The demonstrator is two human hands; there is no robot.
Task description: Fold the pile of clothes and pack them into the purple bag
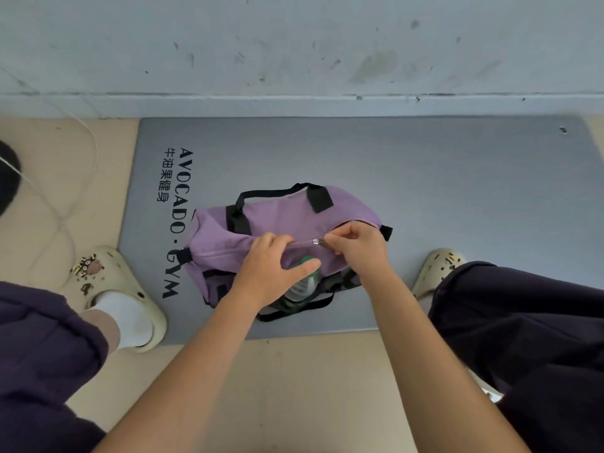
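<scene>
On the grey mat the purple bag is laid lengthwise left to right, its zipper pull pinched by the right hand fingers toward the right end, while fabric left of it is pinched by the left hand.

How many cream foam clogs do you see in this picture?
2. One cream foam clog, worn with a white sock, stands at the grey mat's left edge; the other at its right edge, partly hidden behind a dark trouser leg.

Head view, steeply down, seemingly close.
</scene>
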